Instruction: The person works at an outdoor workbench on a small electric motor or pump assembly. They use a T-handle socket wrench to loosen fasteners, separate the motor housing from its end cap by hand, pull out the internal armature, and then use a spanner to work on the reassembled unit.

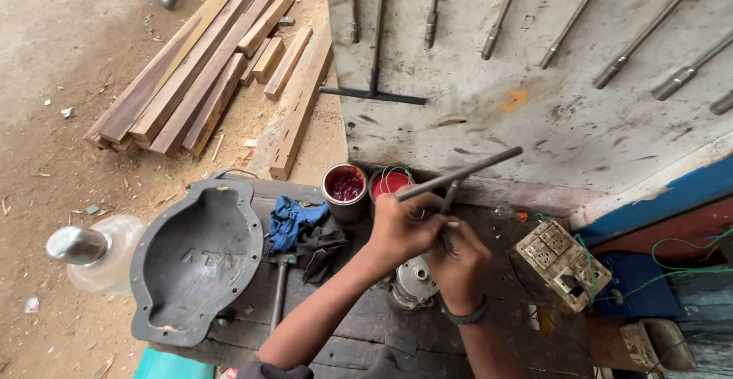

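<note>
Gripping a slim grey T-handled metal wrench [458, 174], both hands [427, 234] close around it.

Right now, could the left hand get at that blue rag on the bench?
Probably yes. The left hand grips a T-shaped metal tool together with the right hand, but the blue rag lies close by with nothing between; it would have to let go first.

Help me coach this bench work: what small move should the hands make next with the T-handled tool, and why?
Probably a short turn of the T-handled tool, keeping its shaft upright. Both the left hand and the right hand already grip it, and its lower end seems to point at the round metal part on the wooden bench, though the tip is hidden behind the hands.
</note>
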